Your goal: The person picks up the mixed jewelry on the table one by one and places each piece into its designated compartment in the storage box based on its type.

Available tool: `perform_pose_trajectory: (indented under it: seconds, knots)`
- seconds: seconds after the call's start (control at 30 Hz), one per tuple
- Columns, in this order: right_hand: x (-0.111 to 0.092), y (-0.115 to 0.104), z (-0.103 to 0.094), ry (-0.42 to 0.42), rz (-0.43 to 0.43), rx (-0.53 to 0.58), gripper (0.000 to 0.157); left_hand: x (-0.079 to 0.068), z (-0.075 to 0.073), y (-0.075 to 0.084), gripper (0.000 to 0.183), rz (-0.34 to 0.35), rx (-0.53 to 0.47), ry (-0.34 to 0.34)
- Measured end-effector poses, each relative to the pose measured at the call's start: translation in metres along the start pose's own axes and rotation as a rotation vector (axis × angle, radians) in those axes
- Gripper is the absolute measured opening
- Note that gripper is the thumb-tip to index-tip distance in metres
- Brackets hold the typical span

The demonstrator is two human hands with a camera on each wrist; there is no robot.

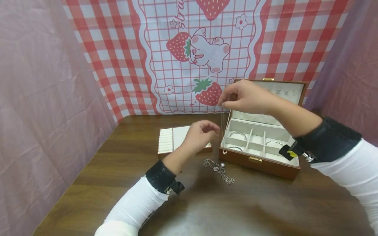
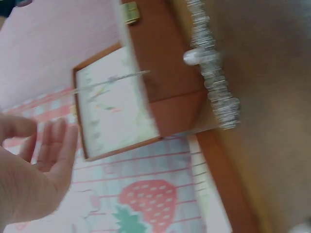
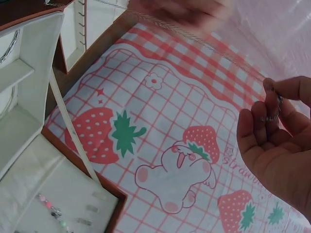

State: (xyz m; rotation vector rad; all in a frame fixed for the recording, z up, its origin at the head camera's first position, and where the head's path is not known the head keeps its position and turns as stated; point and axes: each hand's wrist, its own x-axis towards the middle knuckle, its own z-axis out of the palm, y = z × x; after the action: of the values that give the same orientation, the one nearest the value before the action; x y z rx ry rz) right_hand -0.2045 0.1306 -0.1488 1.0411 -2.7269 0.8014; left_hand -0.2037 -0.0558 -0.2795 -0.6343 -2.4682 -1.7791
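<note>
My right hand (image 1: 246, 96) is raised in front of the jewelry box (image 1: 260, 164). Between thumb and fingertip it pinches a thin silver necklace (image 3: 194, 40), whose end lies against the curled fingers in the right wrist view. The chain hangs down to a small pendant (image 1: 225, 152) at the box's front left corner. My left hand (image 1: 199, 136) hovers lower and to the left of the chain, fingers loosely bent and holding nothing. In the left wrist view that hand (image 2: 39, 170) stands apart from the chain. A chunky silver chain (image 1: 225, 177) lies on the table below.
The box's lid (image 1: 267, 87) stands open at the back, and bangles (image 1: 238, 135) sit in its compartments. A tray with ring rolls (image 1: 165, 141) lies to its left, partly behind my left hand. A checked strawberry cloth (image 1: 183, 82) hangs behind the wooden table (image 1: 118, 170).
</note>
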Motion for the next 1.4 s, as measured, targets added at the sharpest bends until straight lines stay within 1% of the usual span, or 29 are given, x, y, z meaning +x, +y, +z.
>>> perform_pose_trajectory:
  seconds: [0.07,0.13,0.17,0.2,0.27,0.33,0.4,0.47,0.57,0.67,0.8,0.9,1.0,1.13,1.27,1.4]
  knots:
    - [0.001,-0.002,0.001,-0.039,-0.034,-0.015,0.008,0.002,-0.005,0.013,0.018,0.085,-0.158,0.047]
    - [0.002,-0.004,0.002,-0.073,-0.064,-0.024,0.007,0.004,-0.01,0.024,0.02,0.144,-0.295,0.044]
    - [0.002,-0.006,0.002,-0.088,-0.078,-0.026,0.007,0.004,-0.013,0.029,0.021,0.163,-0.327,0.037]
    - [0.002,-0.007,0.002,-0.101,-0.088,-0.028,0.006,0.004,-0.015,0.033,0.022,0.173,-0.331,0.034]
    - [0.002,-0.009,0.003,-0.127,-0.103,-0.02,0.006,0.004,-0.018,0.039,0.023,0.166,-0.298,0.029]
    - [0.003,-0.01,0.004,-0.149,-0.111,-0.015,0.006,0.003,-0.021,0.042,0.023,0.144,-0.246,0.025]
    - [0.003,-0.01,0.004,-0.171,-0.114,-0.007,0.007,0.002,-0.022,0.042,0.02,0.132,-0.202,0.022]
    - [0.003,-0.01,0.006,-0.194,-0.124,0.0,0.007,0.001,-0.022,0.041,0.017,0.116,-0.183,0.017]
    - [0.003,-0.008,0.007,-0.22,-0.128,0.004,0.008,-0.001,-0.022,0.037,0.016,0.096,-0.17,0.013]
    - [0.0,-0.005,0.007,-0.227,-0.139,0.002,0.009,-0.003,-0.022,0.036,0.016,0.079,-0.19,0.005]
    - [-0.006,0.001,0.007,-0.209,-0.148,0.008,0.011,-0.003,-0.022,0.036,0.016,0.074,-0.189,0.005]
    - [-0.009,0.008,0.008,-0.194,-0.149,0.044,0.013,-0.001,-0.023,0.037,0.016,0.085,-0.162,0.003]
    - [-0.011,0.016,0.01,-0.186,-0.121,0.114,0.011,0.001,-0.023,0.039,0.015,0.104,-0.153,-0.008]
    - [-0.013,0.024,0.016,-0.175,-0.02,0.282,0.011,0.003,-0.022,0.046,0.012,0.113,-0.153,-0.005]
    - [-0.013,0.026,0.023,-0.163,0.061,0.467,0.016,0.006,-0.023,0.053,0.011,0.098,-0.134,0.009]
    - [-0.011,0.026,0.029,-0.155,0.096,0.581,0.023,0.008,-0.026,0.059,0.011,0.102,-0.121,0.014]
